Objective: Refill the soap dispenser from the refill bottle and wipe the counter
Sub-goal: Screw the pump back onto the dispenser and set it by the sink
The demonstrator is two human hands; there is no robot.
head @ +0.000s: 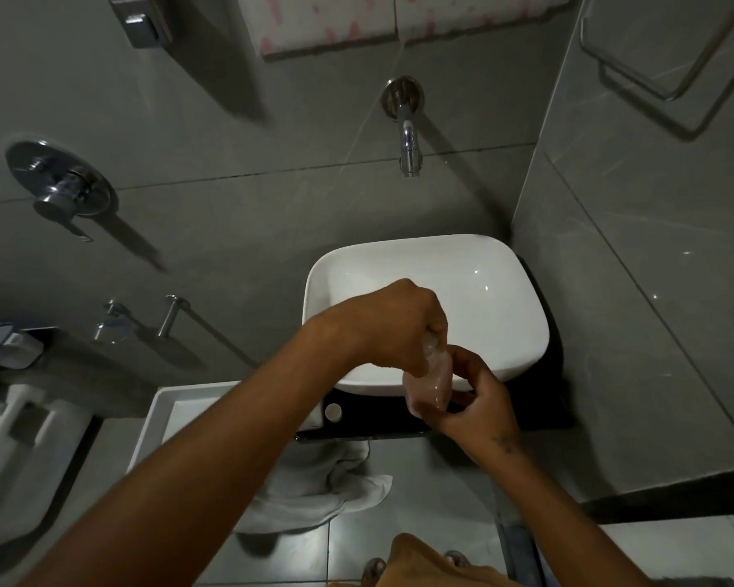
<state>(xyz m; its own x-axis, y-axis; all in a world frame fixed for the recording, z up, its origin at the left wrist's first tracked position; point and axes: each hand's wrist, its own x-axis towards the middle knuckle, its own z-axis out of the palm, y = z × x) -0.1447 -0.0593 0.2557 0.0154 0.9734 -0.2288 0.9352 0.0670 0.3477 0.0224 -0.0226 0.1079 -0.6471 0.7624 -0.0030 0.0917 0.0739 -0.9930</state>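
Left: white tray (162, 410), white towel (314, 485) hanging off the bench (382, 421) edge | Centre: left hand (393, 324) curled round the top of a clear pinkish bottle (431, 385), at the front rim of the white basin (505, 332) | Right: right hand (475, 400) grips the bottle's body | Above: wall spout (407, 141).

No lettering, brand mark, number or sign can be read anywhere in this bathroom view. The translucent bottle (429, 385) held at the front edge of the white basin (501, 307) shows no legible label, and the wall tap (408, 139) and the chrome fittings on the grey tiles bear no readable marking.
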